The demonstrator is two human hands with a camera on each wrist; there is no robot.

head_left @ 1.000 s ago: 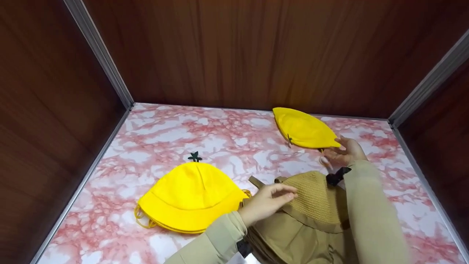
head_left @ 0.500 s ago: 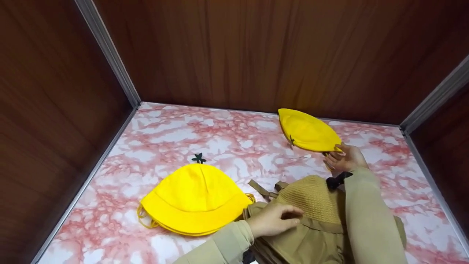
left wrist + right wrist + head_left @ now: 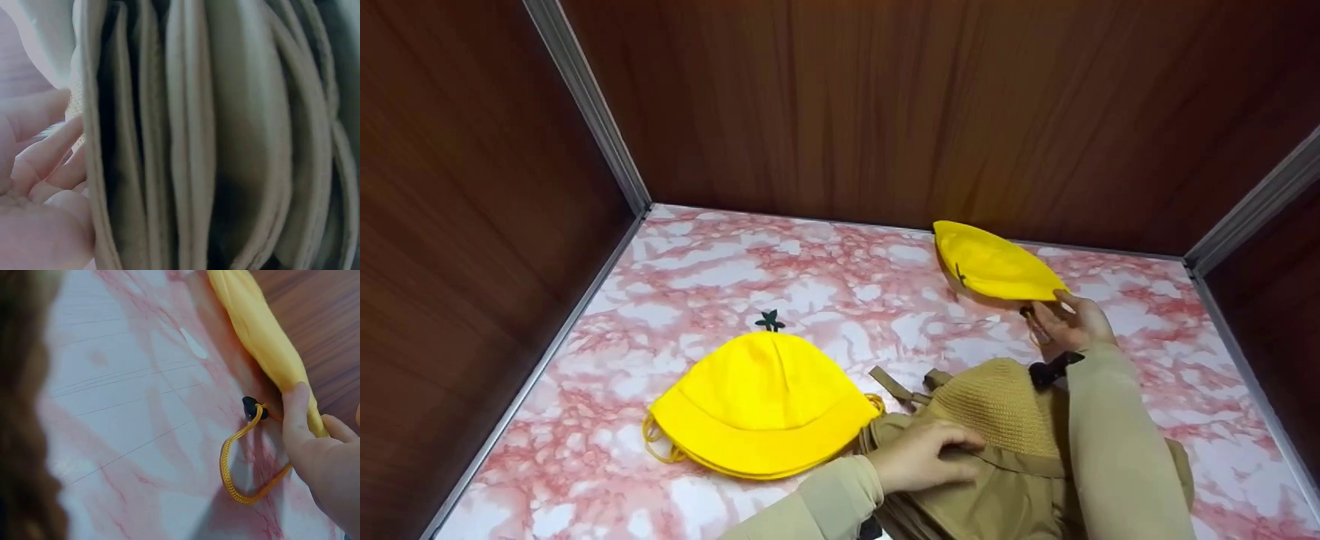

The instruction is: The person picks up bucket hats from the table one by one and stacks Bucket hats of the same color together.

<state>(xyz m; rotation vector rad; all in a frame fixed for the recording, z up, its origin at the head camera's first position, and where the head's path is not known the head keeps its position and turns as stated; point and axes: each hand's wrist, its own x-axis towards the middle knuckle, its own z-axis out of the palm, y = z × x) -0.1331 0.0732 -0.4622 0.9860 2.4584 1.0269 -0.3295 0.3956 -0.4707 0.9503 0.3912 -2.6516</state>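
Note:
At the back right, a yellow bucket hat (image 3: 997,264) lies tilted on its side. My right hand (image 3: 1078,321) pinches its near right edge, thumb on one side and fingers on the other in the right wrist view. From that hat an orange cord (image 3: 226,464) with a black toggle (image 3: 253,408) loops down. My left hand (image 3: 924,456) rests with relaxed fingers on a stack of khaki hats (image 3: 997,409); in the left wrist view its fingers touch the side of the layered brims (image 3: 191,140). The right forearm covers part of the stack.
Left of the khaki stack sits a stack of yellow bucket hats (image 3: 765,390) with a dark green sprout (image 3: 769,320) on top. Brown wood-grain panels (image 3: 870,112) enclose the pink-and-white marbled table (image 3: 697,277) at the back and sides.
My left hand has come down onto the khaki hats. My right hand has taken a closer pinch on the yellow hat's edge, which has lifted slightly. The head view has shifted a little.

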